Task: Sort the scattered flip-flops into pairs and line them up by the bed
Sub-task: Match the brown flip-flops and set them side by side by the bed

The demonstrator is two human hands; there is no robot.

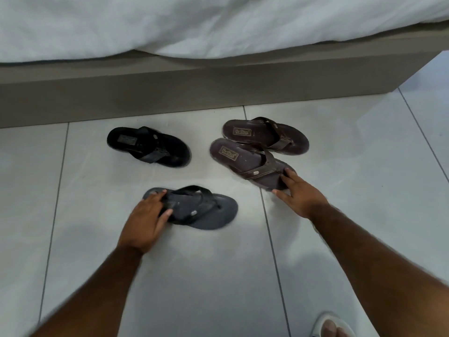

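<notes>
Several flip-flops lie on the pale tiled floor before the bed. A black flip-flop (148, 146) rests alone near the bed base, toe pointing right. A second, greyer black flip-flop (206, 210) lies closer to me, and my left hand (145, 220) grips its heel end. Two brown flip-flops sit side by side at the right: the far one (264, 135) by the bed, the near one (247, 164) overlapping its edge. My right hand (298, 193) holds the toe end of the near brown one, fingers on top and thumb at its rim.
The bed base (170, 93) runs across the top, its corner at the right, with a white duvet (194, 25) hanging over it. A foot in a light sandal (330, 327) shows at the bottom right. Tiled floor (364, 154) stretches right of the brown pair.
</notes>
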